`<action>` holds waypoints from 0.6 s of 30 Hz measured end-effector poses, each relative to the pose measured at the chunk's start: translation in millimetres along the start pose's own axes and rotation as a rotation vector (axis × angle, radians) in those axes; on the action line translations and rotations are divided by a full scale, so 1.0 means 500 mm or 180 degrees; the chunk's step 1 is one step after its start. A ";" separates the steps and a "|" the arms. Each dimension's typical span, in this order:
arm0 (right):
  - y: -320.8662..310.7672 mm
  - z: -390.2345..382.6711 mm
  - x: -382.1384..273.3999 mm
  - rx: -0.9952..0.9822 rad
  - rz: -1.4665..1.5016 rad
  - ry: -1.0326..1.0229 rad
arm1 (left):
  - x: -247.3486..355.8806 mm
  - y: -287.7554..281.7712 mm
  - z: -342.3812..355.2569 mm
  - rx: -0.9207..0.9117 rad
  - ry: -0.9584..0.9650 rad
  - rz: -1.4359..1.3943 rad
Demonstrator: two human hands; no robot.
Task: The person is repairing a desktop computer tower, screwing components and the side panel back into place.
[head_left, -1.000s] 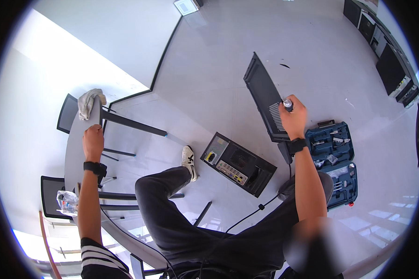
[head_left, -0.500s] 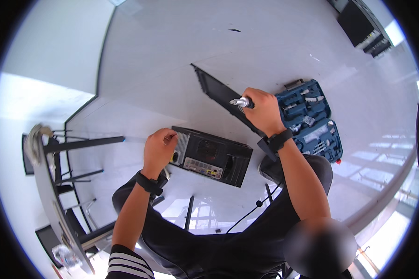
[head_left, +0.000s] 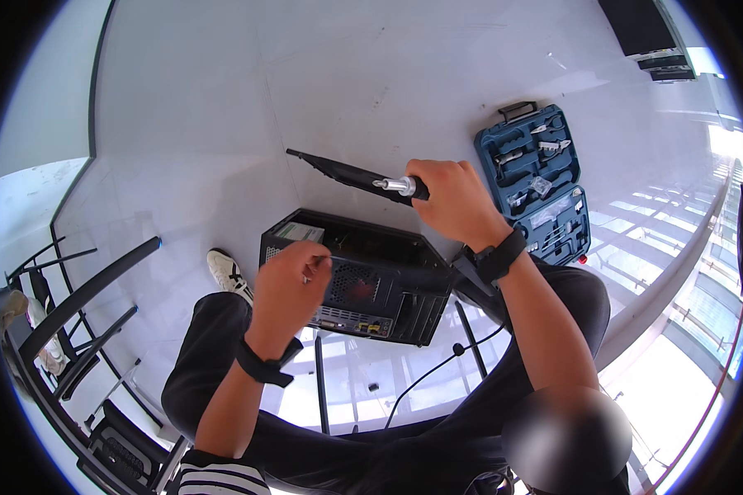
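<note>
A black computer case point(head_left: 421, 285) lies between my legs, its rear with ports and fan grille facing me and its upper side open. My left hand point(head_left: 293, 276) is closed, fingertips pinched together, over the case's left rear part; whatever they hold is too small or hidden to make out. My right hand point(head_left: 458, 198) is wrapped round the dark handle of a screwdriver point(head_left: 396, 186), its silver shaft pointing left above the case. Behind the screwdriver, the black side panel point(head_left: 330, 167) stands edge-on, partly hidden by my right hand.
An open blue tool case point(head_left: 524, 177) with several tools lies right of my right hand. A black box-shaped unit point(head_left: 640, 33) stands at the far right. Dark metal furniture legs point(head_left: 91, 289) are at the left; a black cable point(head_left: 421, 388) crosses the floor near my right leg.
My view has shifted, bringing the case's open upper side and my left shoe into sight. My left hand has moved toward the case's middle. The screwdriver stays in my right hand.
</note>
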State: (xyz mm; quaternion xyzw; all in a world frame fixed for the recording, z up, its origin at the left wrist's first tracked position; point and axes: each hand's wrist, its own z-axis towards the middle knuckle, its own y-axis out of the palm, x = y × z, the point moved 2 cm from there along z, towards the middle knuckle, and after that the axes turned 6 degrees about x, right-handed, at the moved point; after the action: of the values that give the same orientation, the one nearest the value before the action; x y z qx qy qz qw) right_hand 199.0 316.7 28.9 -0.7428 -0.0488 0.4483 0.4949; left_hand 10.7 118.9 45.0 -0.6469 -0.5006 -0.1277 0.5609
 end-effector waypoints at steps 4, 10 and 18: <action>0.056 0.015 0.008 -0.0484 -0.0207 -0.0015 | 0.048 -0.011 -0.058 -0.0381 0.0372 0.0216; 0.057 0.030 -0.025 -0.0584 -0.0272 0.0093 | 0.104 -0.015 -0.110 -0.0571 0.1192 0.0329; 0.068 0.025 -0.014 -0.0396 -0.0273 0.0038 | 0.094 -0.022 -0.117 -0.0586 0.1464 0.0693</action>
State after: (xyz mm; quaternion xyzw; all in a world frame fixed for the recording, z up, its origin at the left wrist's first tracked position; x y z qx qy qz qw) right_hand 173.5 304.5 5.4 -0.7719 -0.1054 0.4184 0.4668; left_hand 47.1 91.0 105.5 -0.6992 -0.2738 -0.2552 0.6091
